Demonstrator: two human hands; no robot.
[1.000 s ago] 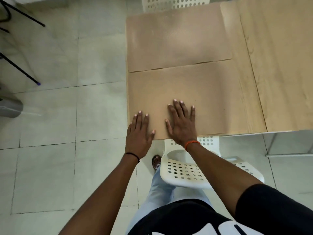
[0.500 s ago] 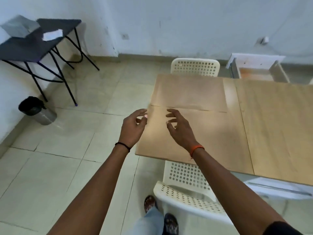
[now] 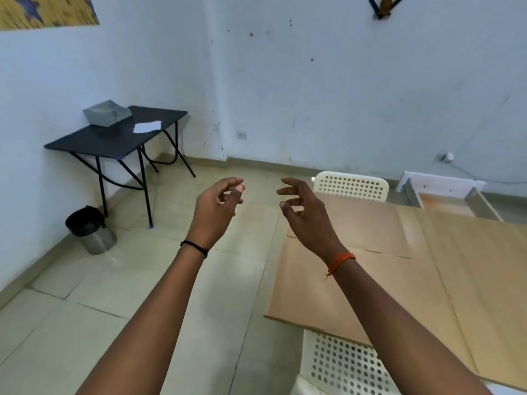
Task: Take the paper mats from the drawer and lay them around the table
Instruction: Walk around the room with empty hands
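Two brown paper mats lie flat on the wooden table [image 3: 484, 275], side by side at its left end: a near mat [image 3: 319, 292] and a far mat [image 3: 370, 226]. My left hand [image 3: 218, 209] is raised in the air left of the table, fingers loosely curled, holding nothing. Over the table's left edge, above the far mat, my right hand [image 3: 306, 215] hovers with fingers spread and empty. The white drawer [image 3: 445, 195] stands open beyond the table at the far right.
A white perforated chair [image 3: 350, 185] stands at the table's far side and another chair [image 3: 339, 366] at its near side. A dark folding table [image 3: 114, 135] with a grey box [image 3: 107, 113] and a paper sits by the left wall. A bin [image 3: 89, 230] stands beside it.
Both hands lifted off the near mat, where they were pressed flat, and now hang in the air with fingers apart. The view has tilted up from the tabletop toward the wall.
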